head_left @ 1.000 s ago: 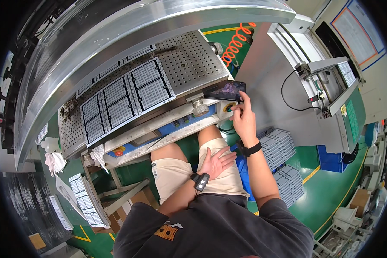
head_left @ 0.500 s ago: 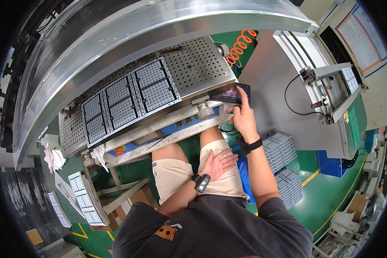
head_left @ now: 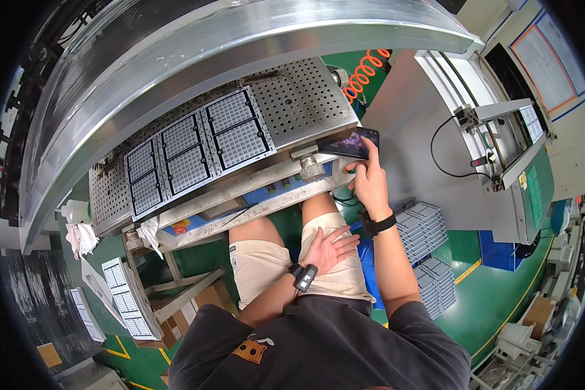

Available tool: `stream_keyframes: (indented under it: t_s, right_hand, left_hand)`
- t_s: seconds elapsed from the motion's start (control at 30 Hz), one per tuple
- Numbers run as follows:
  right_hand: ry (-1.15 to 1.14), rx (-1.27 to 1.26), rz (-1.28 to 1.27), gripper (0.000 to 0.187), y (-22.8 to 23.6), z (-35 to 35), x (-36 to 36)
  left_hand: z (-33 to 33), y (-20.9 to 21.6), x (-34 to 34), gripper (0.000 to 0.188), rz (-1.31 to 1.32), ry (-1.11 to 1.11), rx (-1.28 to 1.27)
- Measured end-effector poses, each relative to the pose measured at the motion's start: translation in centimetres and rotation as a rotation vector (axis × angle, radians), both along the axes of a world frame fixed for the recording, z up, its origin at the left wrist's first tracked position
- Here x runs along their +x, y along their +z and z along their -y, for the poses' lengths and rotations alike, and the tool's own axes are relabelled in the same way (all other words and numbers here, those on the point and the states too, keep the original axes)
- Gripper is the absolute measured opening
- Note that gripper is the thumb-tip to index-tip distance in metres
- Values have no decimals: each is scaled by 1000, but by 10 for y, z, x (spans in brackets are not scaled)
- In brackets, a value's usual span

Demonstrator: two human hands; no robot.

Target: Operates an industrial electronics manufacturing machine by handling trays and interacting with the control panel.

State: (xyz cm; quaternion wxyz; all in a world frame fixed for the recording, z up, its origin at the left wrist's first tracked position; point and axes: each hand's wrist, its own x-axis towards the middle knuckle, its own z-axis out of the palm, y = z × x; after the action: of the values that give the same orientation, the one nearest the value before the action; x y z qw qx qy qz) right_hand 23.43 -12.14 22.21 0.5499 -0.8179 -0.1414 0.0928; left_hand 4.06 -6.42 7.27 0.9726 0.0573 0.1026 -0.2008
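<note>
A phone (head_left: 342,144) with a lit dark screen lies at the right end of the perforated metal table. My right hand (head_left: 370,183) is over its right side, index finger stretched onto the screen and thumb apart; the other fingers are partly curled. Nothing is held in it. Resting on my right thigh is my left hand (head_left: 330,250), palm up and empty, its fingers spread. A white-and-grey gridded sheet (head_left: 198,151) with black framed panels lies flat on the table, away from both hands.
A curved metal frame (head_left: 253,40) spans above the perforated table (head_left: 305,97). Stacks of grey trays (head_left: 424,227) stand on the floor to the right, beside a metal machine (head_left: 429,149). An orange coiled hose (head_left: 364,73) hangs behind. Gridded panels (head_left: 127,296) lean at the left.
My right index finger has moved slightly down and toward me on the phone's screen. My left hand stays on the thigh.
</note>
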Motion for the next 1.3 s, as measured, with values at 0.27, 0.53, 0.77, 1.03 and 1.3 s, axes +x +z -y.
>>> stream_keyframes:
  t_s: [0.27, 0.53, 0.77, 1.03, 1.3]
  right_hand:
    - [23, -17, -22, 63, 3, -2, 2]
    - [99, -48, 88, 63, -9, 3, 5]
    - [-48, 49, 80, 54, -12, 14, -7]
    - [-119, 59, 263, 46, -23, 32, -16]
    - [-95, 15, 204, 48, -24, 34, -17]
  left_hand:
    - [1, 0, 0, 89, -12, -2, 18]
    - [1, 1, 0, 89, -13, -1, 12]
    - [0, 0, 0, 88, 2, -2, 9]
    - [1, -1, -1, 84, -26, -5, 16]
    - [3, -1, -1, 82, -1, -1, 31]
